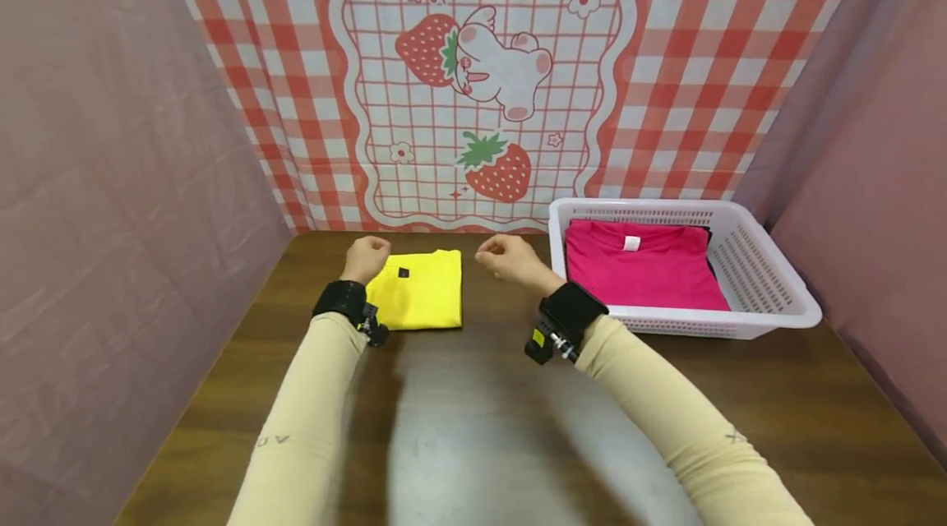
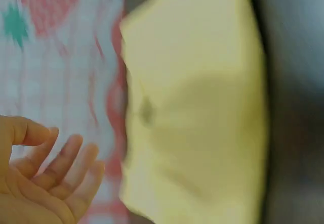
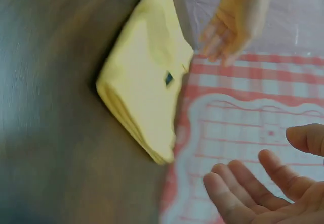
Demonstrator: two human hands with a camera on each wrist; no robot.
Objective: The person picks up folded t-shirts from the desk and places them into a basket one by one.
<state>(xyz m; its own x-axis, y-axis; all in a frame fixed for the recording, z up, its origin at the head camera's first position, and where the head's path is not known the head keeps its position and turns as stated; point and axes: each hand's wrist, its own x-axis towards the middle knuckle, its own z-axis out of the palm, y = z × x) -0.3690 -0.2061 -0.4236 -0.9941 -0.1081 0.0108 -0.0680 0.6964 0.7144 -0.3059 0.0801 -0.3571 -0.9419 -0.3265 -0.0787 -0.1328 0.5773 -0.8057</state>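
Observation:
A folded yellow T-shirt point(image 1: 418, 300) with a small dark neck label lies flat on the brown table. My left hand point(image 1: 366, 257) hovers at its left side, overlapping its edge in the head view; the fingers are loosely bent and hold nothing. To the right of the shirt hangs my right hand point(image 1: 514, 260), also holding nothing, its thumb apart from the loosely bent fingers in the right wrist view. That view shows the stacked layers of the yellow T-shirt point(image 3: 142, 77) along one folded edge. The left wrist view is blurred.
At the right, a white plastic basket point(image 1: 784, 288) holds a folded pink T-shirt point(image 1: 644, 267) with a white label; something dark shows beneath it. A red-and-white strawberry-print cloth point(image 1: 510, 82) hangs behind the table point(image 1: 473, 394), with plain pinkish cloths on both sides.

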